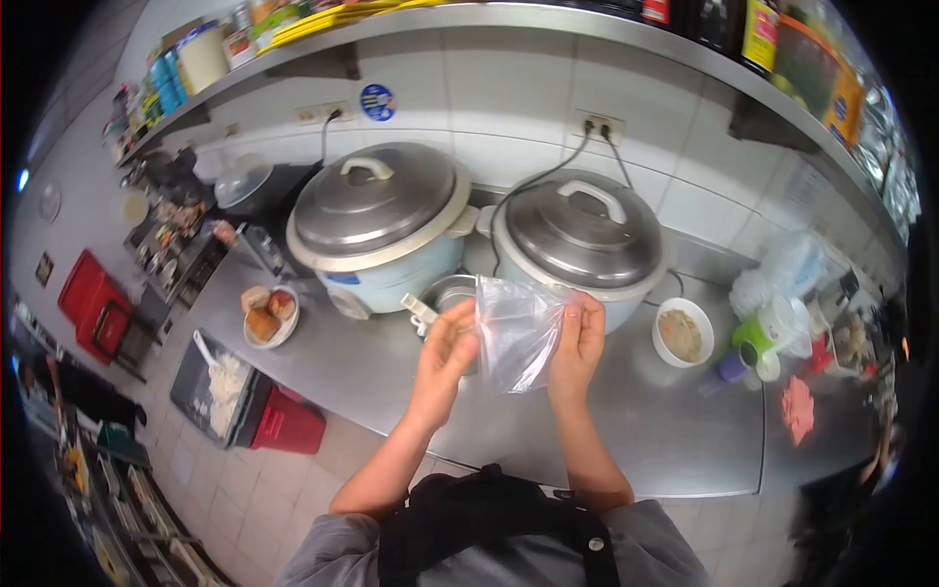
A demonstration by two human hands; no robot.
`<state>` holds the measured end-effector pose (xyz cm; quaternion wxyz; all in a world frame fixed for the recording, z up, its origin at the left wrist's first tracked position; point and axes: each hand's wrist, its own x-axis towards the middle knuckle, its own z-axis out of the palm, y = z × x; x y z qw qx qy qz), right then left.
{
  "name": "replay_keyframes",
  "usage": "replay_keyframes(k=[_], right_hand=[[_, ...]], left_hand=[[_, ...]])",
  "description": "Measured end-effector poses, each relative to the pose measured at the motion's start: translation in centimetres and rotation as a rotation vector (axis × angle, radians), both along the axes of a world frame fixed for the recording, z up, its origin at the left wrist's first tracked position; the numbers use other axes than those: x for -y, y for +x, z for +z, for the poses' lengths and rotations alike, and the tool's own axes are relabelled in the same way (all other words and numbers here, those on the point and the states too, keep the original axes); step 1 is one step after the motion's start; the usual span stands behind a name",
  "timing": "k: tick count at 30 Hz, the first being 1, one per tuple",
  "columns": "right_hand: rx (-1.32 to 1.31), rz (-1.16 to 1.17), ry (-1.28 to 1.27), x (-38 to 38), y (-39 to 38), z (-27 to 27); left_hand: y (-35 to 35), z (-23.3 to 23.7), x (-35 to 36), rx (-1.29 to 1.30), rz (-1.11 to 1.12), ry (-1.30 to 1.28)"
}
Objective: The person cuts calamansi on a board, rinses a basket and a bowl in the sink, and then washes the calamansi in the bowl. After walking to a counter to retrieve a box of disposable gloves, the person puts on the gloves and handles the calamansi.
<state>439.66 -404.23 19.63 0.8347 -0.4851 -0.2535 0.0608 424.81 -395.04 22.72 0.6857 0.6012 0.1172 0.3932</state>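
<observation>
A clear plastic bag (515, 342) is stretched between my two hands above the steel counter. My left hand (450, 352) pinches its left edge, and my right hand (579, 342) grips its upper right corner. The bag looks flat, with nothing visible inside. Behind it stand two large rice cookers with metal lids, the left cooker (377, 220) and the right cooker (582, 235). A round metal container (452, 290) sits between them, partly hidden by the bag and my left hand.
On the counter are a bowl of browned food pieces (271, 315) at left and a white bowl of soup (683, 333) at right. A grey tub with white rice (227, 391) stands below left. A pink cloth (797, 409) lies far right. A loaded shelf (411, 22) runs overhead.
</observation>
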Motion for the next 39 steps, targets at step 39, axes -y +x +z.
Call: replay_keyframes(k=[39], right_hand=[[0.691, 2.122, -0.650, -22.9, -64.4, -10.4]], left_hand=[[-74.2, -12.1, -1.7, -1.344, 1.531, 0.416]])
